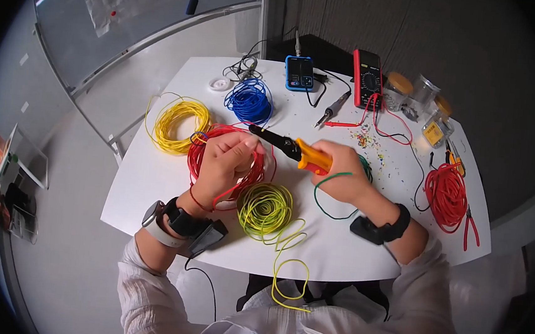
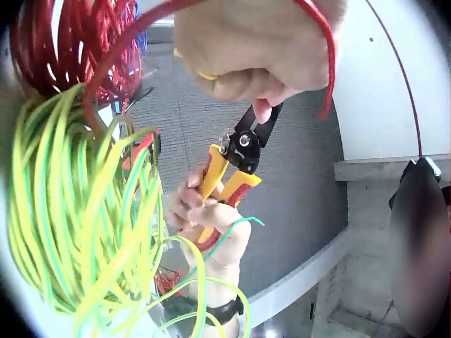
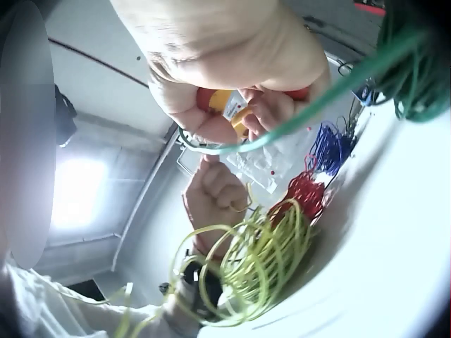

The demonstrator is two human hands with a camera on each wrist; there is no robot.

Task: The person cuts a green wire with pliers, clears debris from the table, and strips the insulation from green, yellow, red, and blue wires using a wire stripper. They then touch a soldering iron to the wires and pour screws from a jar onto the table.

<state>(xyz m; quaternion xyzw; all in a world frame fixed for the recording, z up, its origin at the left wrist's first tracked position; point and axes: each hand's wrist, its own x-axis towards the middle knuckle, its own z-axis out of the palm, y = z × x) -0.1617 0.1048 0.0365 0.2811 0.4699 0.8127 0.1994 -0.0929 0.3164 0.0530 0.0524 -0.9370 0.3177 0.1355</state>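
My right hand (image 1: 345,173) grips the orange-and-red handles of a wire stripper (image 1: 311,156). Its black head points left toward my left hand (image 1: 229,156). The left hand's fingers are curled, with a bit of yellow wire (image 2: 206,74) showing between them in the left wrist view; its far end is hidden. The thumb tip is right by the stripper's head. Red wire (image 2: 320,32) passes over the left hand, and the red coil (image 1: 208,162) lies beneath it. A green wire (image 3: 282,130) loops past my right hand. Close by lies a yellow-green coil (image 1: 265,209).
Yellow (image 1: 171,128) and blue (image 1: 249,101) wire coils lie at the back left. Behind the hands are a small blue-edged meter (image 1: 299,73), a soldering iron (image 1: 333,109), a red multimeter (image 1: 368,81) and jars (image 1: 399,88). Another red coil (image 1: 446,197) and red-handled pliers (image 1: 470,230) lie right.
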